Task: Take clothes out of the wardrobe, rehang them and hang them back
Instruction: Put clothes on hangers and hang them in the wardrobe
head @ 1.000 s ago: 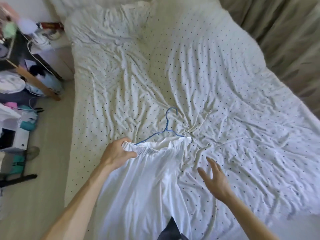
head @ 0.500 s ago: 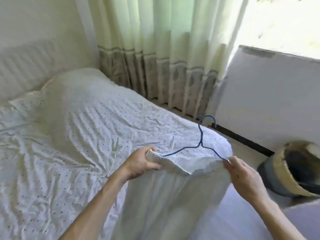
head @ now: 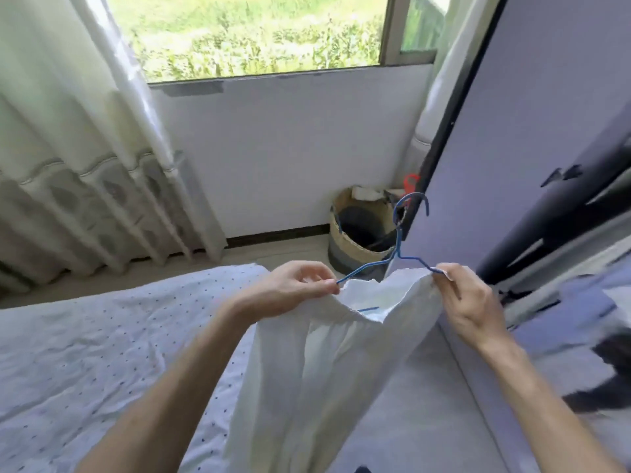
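Head camera looks down over both forearms at a white garment (head: 324, 370) that is held up in the air by its waist opening, with its lower part hanging down out of the bottom edge of the picture. The left hand (head: 290, 288) pinches the left end of the waist edge together with the left arm of a blue wire hanger (head: 397, 244), fingers curled and pressed close. The right hand (head: 471, 302) pinches the right end of the waist edge and the other end of the hanger, fingers clamped on the cloth. The hook of the hanger stands upright above the hands, seen in front of the dark edge of the lilac wardrobe door (head: 529, 131). On the left is the corner of the bed (head: 102, 353) with a dotted sheet. Between the bed edge and the white wall under the window (head: 256, 32) runs a strip of floor (head: 273, 254). A woven basket (head: 345, 247) stands in the corner, just beside the wardrobe edge. A pale curtain (head: 85, 165) hangs down to the floor at the left.
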Demonstrator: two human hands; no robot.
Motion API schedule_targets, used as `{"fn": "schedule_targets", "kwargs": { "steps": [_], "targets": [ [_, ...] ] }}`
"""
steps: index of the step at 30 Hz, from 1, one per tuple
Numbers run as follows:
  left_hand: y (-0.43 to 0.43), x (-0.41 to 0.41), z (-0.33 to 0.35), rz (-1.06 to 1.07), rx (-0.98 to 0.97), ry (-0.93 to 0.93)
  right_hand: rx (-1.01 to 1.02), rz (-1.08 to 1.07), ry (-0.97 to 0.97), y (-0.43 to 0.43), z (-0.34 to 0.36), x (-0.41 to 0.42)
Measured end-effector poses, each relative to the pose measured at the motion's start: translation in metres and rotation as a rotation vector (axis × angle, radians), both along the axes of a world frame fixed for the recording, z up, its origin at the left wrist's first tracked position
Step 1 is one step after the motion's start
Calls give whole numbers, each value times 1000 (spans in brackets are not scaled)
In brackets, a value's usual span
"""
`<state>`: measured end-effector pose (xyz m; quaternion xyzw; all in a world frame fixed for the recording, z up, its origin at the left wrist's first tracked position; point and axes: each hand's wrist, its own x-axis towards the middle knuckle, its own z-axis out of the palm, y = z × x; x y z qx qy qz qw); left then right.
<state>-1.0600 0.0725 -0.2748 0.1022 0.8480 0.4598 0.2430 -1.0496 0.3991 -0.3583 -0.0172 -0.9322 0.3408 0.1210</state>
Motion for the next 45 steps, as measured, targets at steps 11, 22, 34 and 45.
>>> {"fn": "schedule_targets", "kwargs": {
  "steps": [11, 22, 34, 45],
  "targets": [
    [166, -62, -3, -428, 89, 240, -316, -626, 53, 10, 53, 56],
    [275, -32, -5, -902, 161, 116, -550, -891, 138, 76, 83, 102],
    [419, -10, 84, -1146, 279, 245, -563, -801, 10, 148, 95, 170],
    [554, 81, 87, -1141, 331, -344, -551, -982, -14, 216, 84, 234]
  ]
}}
